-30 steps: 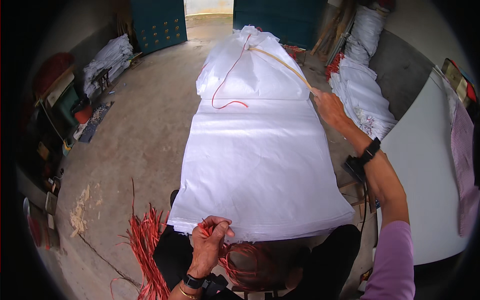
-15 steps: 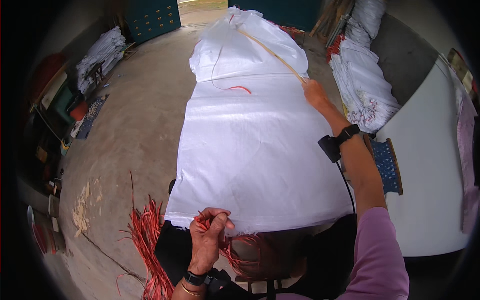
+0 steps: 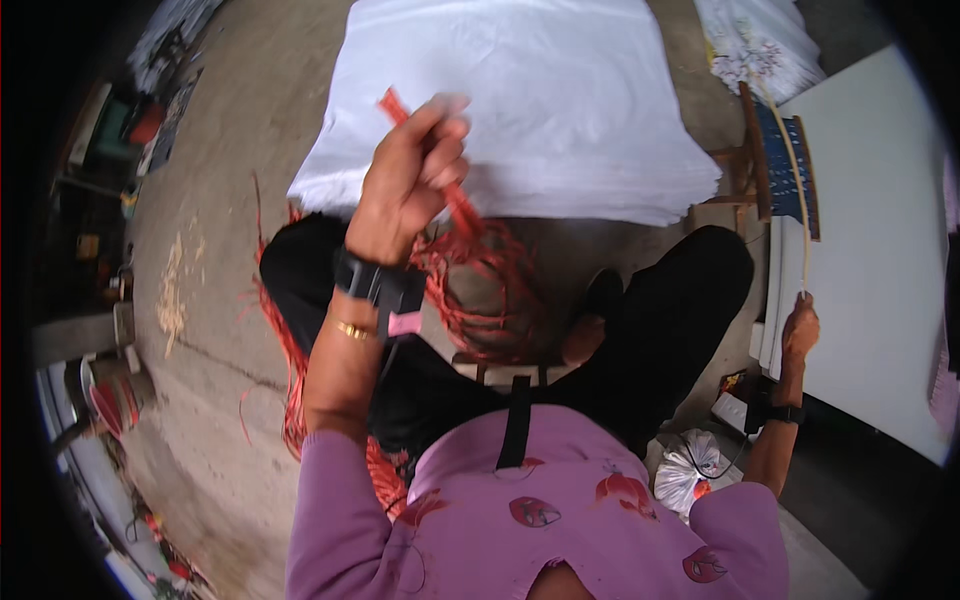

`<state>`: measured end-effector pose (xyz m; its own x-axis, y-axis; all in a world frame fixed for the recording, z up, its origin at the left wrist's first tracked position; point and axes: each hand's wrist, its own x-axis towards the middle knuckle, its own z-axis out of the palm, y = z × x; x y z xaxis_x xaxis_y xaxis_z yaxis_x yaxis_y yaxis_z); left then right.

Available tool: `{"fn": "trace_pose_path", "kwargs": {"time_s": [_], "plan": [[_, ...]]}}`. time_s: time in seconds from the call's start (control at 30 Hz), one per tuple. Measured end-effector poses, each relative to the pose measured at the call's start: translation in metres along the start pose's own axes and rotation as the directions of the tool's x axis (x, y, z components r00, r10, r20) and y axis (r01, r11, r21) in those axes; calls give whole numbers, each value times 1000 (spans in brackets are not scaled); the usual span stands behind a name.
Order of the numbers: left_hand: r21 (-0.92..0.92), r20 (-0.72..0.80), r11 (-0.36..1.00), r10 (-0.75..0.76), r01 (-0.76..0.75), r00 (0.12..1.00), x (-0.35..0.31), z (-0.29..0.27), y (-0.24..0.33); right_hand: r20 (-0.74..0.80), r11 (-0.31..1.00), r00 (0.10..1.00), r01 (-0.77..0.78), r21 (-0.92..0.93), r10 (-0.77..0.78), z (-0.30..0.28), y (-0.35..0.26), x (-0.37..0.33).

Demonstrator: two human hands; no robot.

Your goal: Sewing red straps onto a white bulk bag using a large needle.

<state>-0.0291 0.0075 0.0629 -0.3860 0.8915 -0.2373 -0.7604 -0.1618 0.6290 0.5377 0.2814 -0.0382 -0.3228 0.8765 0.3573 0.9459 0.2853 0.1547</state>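
Observation:
My left hand (image 3: 425, 165) is closed round a bunch of red plastic strips (image 3: 462, 212), raised over the near edge of the white woven sacks (image 3: 520, 110). A short end of the strips pokes out above my fist, and the rest hangs down in loops between my knees. Off to the right, my right hand (image 3: 800, 325) grips the near end of a thin pale stick (image 3: 800, 190). The stick points away from me, across a blue spool-like piece with wooden sides and along the white panel.
More red strips (image 3: 292, 375) lie beside my left leg. The blue piece with wooden sides (image 3: 780, 165) stands right of the sacks, by a large white panel (image 3: 880, 240). A tied plastic bag (image 3: 688, 470) sits by my right hip. Wood shavings (image 3: 172, 295) litter the floor at left.
My right hand has swung the stick from over the sacks to my right side. My left hand has lifted with the red strips. The head view has tilted down toward my lap.

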Motion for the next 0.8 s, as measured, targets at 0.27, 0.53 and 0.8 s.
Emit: {"fn": "trace_pose_path", "kwargs": {"time_s": [0.27, 0.53, 0.8], "plan": [[-39, 96, 998, 55, -51, 994, 0, -9, 12, 154, 525, 988, -131, 841, 0, -167, -243, 40], [-184, 82, 978, 110, -93, 991, 4, -51, 22, 146, 99, 681, -107, 989, -717, -152, -439, 0], [-197, 82, 974, 134, -115, 988, -12, -52, 31, 54, 50, 616, -24, 998, -786, -141, -474, -21]]}}
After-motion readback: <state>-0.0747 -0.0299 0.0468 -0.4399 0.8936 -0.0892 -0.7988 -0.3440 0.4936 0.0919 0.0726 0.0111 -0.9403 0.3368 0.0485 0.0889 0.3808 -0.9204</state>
